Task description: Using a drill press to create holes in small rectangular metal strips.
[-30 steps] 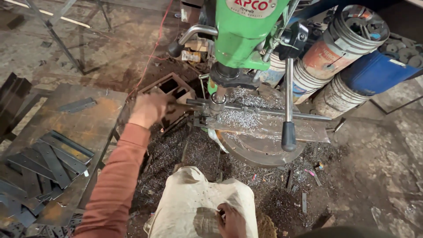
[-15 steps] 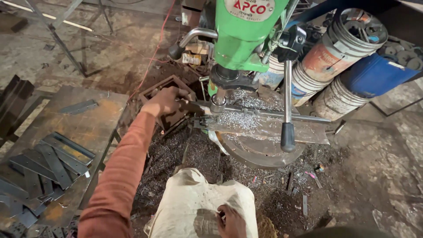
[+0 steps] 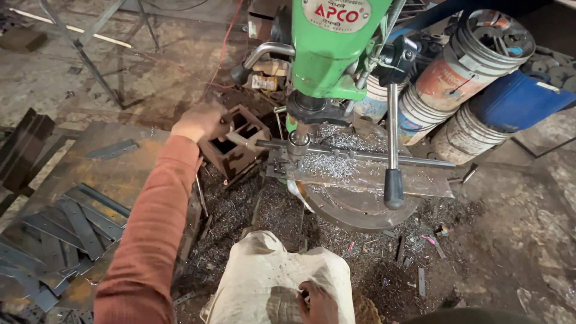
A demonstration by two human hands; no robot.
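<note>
Looking down, head view: a person sits at a green drill (image 3: 336, 48) with a long flat bar (image 3: 366, 171) lying across its round table (image 3: 354, 210).
Left hand: the left hand (image 3: 201, 120) reaches out in a rust-red sleeve and closes round the near end of a thin rod (image 3: 360, 155) that runs along the bar; fingers wrapped, holding it.
Right hand: the right hand (image 3: 317, 303) rests low on a pale sack (image 3: 270, 282) at the knees; how far it is closed I cannot tell.
Bar: grey, flat, dusted with bright shavings (image 3: 327, 165), sitting right under the spindle (image 3: 298, 141).
Progress: chips heaped round the spindle suggest drilling is already under way on this piece; the feed lever (image 3: 393, 144) hangs untouched, so no cut looks in hand right now.
Left to do: I judge plenty, going by the stack of dark strips (image 3: 60, 234) on the plate to the left.
Around: a rusty block (image 3: 234, 147) just beside the left hand, buckets (image 3: 468, 72) behind the drill.
</note>
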